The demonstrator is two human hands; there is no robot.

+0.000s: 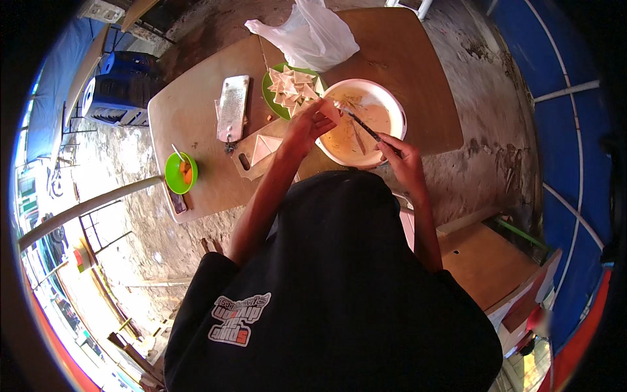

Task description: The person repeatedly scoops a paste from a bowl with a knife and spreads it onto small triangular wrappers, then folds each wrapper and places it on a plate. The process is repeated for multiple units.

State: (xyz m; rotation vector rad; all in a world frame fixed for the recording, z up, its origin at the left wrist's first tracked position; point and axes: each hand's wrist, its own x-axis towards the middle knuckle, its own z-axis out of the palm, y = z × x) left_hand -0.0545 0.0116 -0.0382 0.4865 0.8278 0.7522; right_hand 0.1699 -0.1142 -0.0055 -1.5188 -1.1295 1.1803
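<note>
The left hand pinches a pale, flat wrapper over the near-left rim of the white bowl. The right hand grips a thin dark stick whose long axis runs from the bowl's near rim up-left toward the wrapper. The bowl holds an orange-brown smear of filling. Left of the bowl, a green plate carries stacked pale triangles; farther left lies a cleaver.

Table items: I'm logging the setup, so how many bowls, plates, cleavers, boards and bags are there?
Bowls: 2, a large pink bowl and a small green bowl
Green plate: 1
Cleaver: 1
Cutting board: 1
White plastic bag: 1
Total: 6
</note>
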